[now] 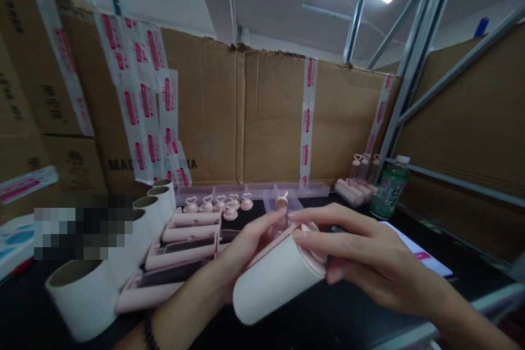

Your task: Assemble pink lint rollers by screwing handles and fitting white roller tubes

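Note:
Tilted in front of me is a lint roller (273,281) with a white roll and a pink cover. My left hand (241,249) grips its far left side, the fingers partly hidden behind it. At the roller's right end, my right hand (365,251) is closed on the pink end piece, fingertips on the rim and thumb underneath. A small pink-tipped clear handle (282,202) sticks up behind the roller, by my left fingertips; how it joins is hidden. Left of my hands lie several pink roller covers (182,254) and several heart-topped pink caps (207,205).
White rolls (88,298) stand in a row at the left. A clear divided tray (254,191) runs along the cardboard wall (270,120). Finished-looking pink rollers (355,191), a green bottle (391,188) and a white sheet (418,251) are at the right.

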The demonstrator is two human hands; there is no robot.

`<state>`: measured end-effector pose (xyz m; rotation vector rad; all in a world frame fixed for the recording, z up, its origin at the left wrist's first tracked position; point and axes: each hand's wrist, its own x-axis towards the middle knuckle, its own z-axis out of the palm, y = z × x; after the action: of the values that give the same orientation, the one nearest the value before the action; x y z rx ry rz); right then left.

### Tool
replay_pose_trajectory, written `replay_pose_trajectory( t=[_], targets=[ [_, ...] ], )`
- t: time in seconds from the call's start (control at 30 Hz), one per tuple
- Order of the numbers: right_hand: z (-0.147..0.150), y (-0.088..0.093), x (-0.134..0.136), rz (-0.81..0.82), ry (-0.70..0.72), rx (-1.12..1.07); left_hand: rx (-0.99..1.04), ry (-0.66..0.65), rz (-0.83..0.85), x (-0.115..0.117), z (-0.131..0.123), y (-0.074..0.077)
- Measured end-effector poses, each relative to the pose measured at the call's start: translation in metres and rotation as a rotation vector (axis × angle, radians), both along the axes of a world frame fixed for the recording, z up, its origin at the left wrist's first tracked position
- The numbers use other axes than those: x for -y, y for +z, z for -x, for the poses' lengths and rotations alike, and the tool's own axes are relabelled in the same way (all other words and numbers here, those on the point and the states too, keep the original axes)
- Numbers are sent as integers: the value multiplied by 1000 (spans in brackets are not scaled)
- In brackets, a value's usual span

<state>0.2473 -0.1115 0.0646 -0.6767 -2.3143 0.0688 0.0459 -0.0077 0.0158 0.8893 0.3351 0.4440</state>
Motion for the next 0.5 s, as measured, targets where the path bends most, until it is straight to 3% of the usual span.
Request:
replay_pose_trajectory(
  t=[0.13, 0.33, 0.5],
  targets=[
    [-5, 2, 7, 40, -10, 44, -93, 40, -91, 8, -8, -10],
    [-21, -12, 24, 40, -88, 89, -313, 200, -277, 24, -17, -19],
    [-18, -31, 40, 22, -201, 80, -373, 172, -351, 28, -23, -29]
  ],
)
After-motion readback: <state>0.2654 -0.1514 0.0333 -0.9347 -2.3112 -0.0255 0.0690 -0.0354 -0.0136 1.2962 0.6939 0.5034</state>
